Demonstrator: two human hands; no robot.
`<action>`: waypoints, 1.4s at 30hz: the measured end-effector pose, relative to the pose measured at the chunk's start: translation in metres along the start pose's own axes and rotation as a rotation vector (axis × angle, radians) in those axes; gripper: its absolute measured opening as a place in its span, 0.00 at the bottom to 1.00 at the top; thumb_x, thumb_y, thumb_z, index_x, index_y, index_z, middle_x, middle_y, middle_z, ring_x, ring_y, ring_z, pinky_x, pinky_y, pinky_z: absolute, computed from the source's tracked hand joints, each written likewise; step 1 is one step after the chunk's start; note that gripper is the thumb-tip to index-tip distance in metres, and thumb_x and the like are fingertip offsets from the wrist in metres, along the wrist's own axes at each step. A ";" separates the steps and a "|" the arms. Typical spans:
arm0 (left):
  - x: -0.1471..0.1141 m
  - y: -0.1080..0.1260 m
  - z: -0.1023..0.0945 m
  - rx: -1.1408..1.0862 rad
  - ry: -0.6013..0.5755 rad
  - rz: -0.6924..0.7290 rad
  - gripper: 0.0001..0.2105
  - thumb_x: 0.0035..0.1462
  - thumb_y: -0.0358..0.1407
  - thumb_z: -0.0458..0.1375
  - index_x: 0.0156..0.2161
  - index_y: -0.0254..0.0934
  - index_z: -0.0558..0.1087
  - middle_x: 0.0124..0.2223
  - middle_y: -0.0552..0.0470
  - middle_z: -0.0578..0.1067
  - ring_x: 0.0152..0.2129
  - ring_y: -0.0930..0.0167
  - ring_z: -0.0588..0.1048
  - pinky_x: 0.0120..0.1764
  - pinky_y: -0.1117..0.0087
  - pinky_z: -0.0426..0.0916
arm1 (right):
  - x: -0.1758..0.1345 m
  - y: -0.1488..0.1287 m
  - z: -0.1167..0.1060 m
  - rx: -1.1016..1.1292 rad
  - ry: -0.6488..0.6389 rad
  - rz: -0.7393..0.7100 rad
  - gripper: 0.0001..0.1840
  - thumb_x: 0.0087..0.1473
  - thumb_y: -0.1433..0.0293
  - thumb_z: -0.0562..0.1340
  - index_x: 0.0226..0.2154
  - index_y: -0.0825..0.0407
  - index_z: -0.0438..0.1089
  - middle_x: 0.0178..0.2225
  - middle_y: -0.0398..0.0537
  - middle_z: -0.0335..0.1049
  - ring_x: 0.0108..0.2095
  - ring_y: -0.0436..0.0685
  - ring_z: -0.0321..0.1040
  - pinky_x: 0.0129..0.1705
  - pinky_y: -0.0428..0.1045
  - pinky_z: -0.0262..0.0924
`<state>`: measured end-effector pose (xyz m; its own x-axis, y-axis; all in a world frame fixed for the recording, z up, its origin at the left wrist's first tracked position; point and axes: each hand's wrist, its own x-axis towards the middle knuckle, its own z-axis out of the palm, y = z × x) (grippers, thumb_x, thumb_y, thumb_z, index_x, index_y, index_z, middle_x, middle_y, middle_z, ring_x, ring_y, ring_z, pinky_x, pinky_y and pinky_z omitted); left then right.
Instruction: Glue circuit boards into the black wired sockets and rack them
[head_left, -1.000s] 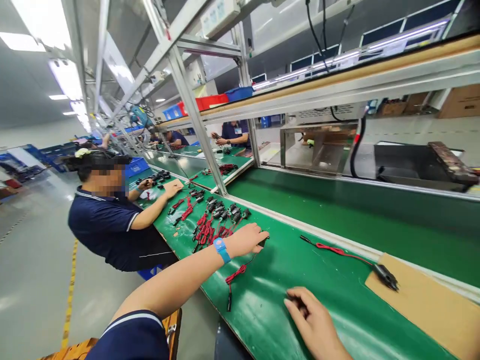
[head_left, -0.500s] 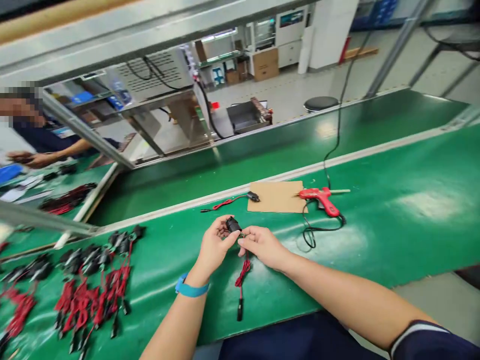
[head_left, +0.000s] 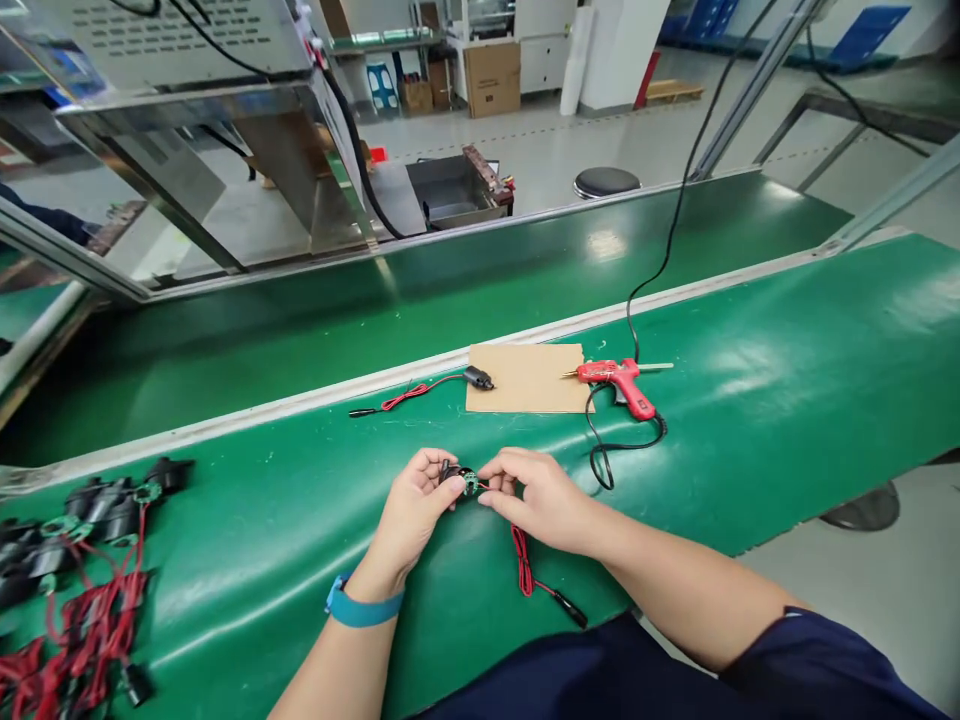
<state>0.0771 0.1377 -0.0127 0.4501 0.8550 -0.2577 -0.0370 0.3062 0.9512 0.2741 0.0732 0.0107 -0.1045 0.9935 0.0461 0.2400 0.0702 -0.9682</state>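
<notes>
My left hand is closed around a black plug housing, its thumb on the near side. At the housing's right end shows a small round green circuit board. My right hand pinches the thin red wire close beside that board. Below my right hand hangs or lies the tied red and black cable, ending in a black connector over the green mat. Whether the board is seated inside the housing, I cannot tell.
A red glue gun rests with its nozzle over a cardboard piece; its black cord loops on the mat. One black plug with cable lies at the cardboard's left edge. Several plugs with red cables are piled at left. A pale ledge runs behind.
The view has shifted, so the pile sits further left. The housing has been turned and the green board now shows between my hands. The hanging cable has swung to the right.
</notes>
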 end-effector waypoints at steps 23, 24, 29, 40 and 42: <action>-0.014 0.014 0.000 -0.020 -0.416 -0.182 0.10 0.66 0.41 0.58 0.40 0.35 0.74 0.39 0.47 0.77 0.29 0.70 0.75 0.34 0.68 0.72 | -0.004 -0.015 -0.023 -0.187 -0.171 -0.207 0.10 0.69 0.75 0.57 0.39 0.53 0.74 0.34 0.46 0.72 0.36 0.52 0.67 0.41 0.47 0.61; -0.014 0.014 0.000 -0.021 -0.410 -0.175 0.10 0.66 0.40 0.58 0.40 0.35 0.75 0.40 0.47 0.77 0.30 0.70 0.75 0.33 0.68 0.72 | -0.003 -0.015 -0.024 -0.177 -0.185 -0.193 0.10 0.69 0.75 0.57 0.38 0.53 0.74 0.34 0.46 0.73 0.36 0.51 0.68 0.42 0.47 0.61; -0.015 0.015 0.002 -0.021 -0.407 -0.168 0.10 0.67 0.41 0.56 0.42 0.36 0.75 0.36 0.48 0.76 0.30 0.69 0.74 0.29 0.71 0.71 | -0.001 -0.017 -0.026 -0.159 -0.218 -0.147 0.10 0.69 0.74 0.58 0.37 0.53 0.74 0.34 0.45 0.74 0.36 0.51 0.70 0.42 0.47 0.63; -0.019 0.018 0.008 0.099 -0.384 -0.182 0.12 0.70 0.45 0.53 0.44 0.38 0.72 0.37 0.49 0.75 0.33 0.68 0.75 0.27 0.73 0.70 | -0.003 -0.012 -0.029 -0.264 -0.257 -0.224 0.10 0.68 0.74 0.58 0.39 0.54 0.75 0.35 0.48 0.73 0.36 0.53 0.69 0.41 0.48 0.63; -0.019 0.020 0.008 0.162 -0.399 -0.166 0.14 0.70 0.45 0.53 0.42 0.37 0.73 0.36 0.50 0.75 0.30 0.70 0.74 0.28 0.72 0.70 | -0.002 -0.009 -0.029 -0.265 -0.233 -0.217 0.07 0.67 0.72 0.61 0.37 0.53 0.75 0.33 0.46 0.72 0.35 0.52 0.69 0.39 0.47 0.62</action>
<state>0.0747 0.1241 0.0124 0.7475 0.5623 -0.3537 0.1903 0.3289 0.9250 0.3006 0.0730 0.0267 -0.3885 0.9082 0.1555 0.4252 0.3264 -0.8442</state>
